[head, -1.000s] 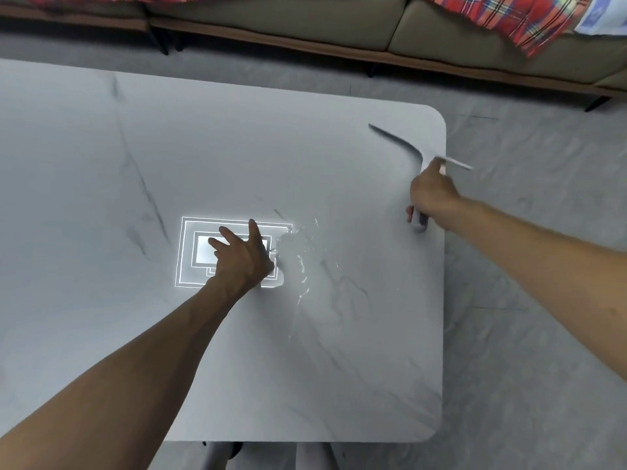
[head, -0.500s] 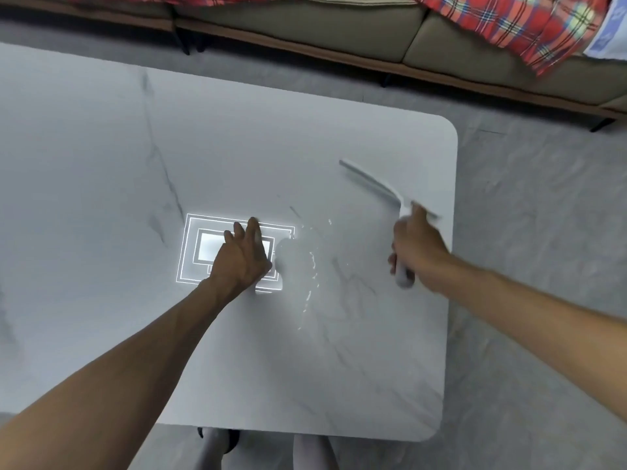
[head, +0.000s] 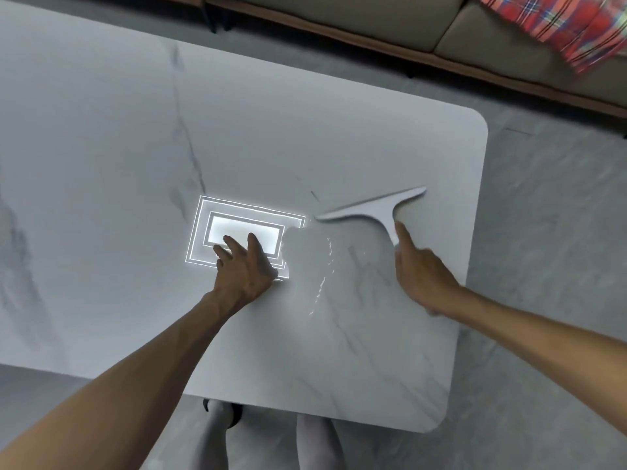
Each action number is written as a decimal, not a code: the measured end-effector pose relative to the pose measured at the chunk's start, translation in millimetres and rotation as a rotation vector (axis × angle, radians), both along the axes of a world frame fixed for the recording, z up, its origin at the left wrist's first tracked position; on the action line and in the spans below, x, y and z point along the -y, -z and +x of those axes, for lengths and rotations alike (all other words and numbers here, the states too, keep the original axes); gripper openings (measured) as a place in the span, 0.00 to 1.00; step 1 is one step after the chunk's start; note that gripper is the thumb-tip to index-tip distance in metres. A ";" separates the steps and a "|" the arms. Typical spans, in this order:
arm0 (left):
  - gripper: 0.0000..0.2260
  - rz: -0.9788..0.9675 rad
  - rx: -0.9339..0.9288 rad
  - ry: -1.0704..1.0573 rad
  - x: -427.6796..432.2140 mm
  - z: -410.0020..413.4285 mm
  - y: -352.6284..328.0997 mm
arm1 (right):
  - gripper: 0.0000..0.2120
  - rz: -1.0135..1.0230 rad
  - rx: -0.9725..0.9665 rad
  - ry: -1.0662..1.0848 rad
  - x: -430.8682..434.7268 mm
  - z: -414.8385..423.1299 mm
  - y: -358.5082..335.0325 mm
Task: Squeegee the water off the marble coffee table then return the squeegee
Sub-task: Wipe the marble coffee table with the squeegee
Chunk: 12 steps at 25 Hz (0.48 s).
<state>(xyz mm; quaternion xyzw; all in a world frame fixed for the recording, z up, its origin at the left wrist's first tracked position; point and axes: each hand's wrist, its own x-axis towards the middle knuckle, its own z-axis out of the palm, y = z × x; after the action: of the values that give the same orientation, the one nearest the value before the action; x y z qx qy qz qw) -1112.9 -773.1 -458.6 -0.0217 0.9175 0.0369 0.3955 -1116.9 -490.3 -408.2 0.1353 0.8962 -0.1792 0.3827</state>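
Observation:
A white marble coffee table (head: 305, 137) fills the view. A puddle of water (head: 315, 262) glistens near its middle right. My right hand (head: 420, 273) grips the handle of a white squeegee (head: 373, 208), index finger stretched along it. The blade lies on the marble just beyond the puddle, slanting up to the right. My left hand (head: 244, 266) rests flat on the table to the left of the water, fingers spread over a bright ceiling-light reflection (head: 244, 232).
A sofa (head: 373, 25) with a red plaid cloth (head: 570, 25) runs along the far side. Grey floor (head: 549, 232) lies right of the table's rounded edge. My legs (head: 264, 435) show below the near edge.
My right hand has brought the squeegee from the table's far right corner in towards the middle, and the blade now sits on the marble behind the puddle. My left hand stayed put.

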 end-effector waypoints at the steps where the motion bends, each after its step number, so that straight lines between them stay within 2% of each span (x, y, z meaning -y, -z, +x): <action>1: 0.25 -0.020 0.022 0.010 1.7 -2.1 -0.7 | 0.27 0.012 0.048 -0.051 -8.3 16.3 -5.8; 4: 0.22 0.004 -0.046 0.150 10.8 -6.8 -8.4 | 0.26 0.053 0.140 -0.110 -28.2 25.8 -28.5; 7: 0.21 -0.006 -0.002 0.218 20.8 -3.3 -2.4 | 0.20 -0.007 0.012 -0.027 -26.4 -25.7 -42.2; 9: 0.23 0.028 -0.034 0.159 29.5 2.3 -0.5 | 0.18 -0.087 -0.127 0.101 -10.7 -82.6 -35.1; 12: 0.30 -0.010 -0.064 0.023 48.9 33.8 6.9 | 0.21 -0.132 -0.169 0.333 27.5 -155.0 -11.9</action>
<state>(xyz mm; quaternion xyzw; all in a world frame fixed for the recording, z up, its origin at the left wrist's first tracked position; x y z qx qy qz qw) -1079.1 -822.0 -465.5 -0.0120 0.9300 0.0282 0.3663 -1272.0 -517.8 -396.3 0.2406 0.8767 -0.3090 0.2794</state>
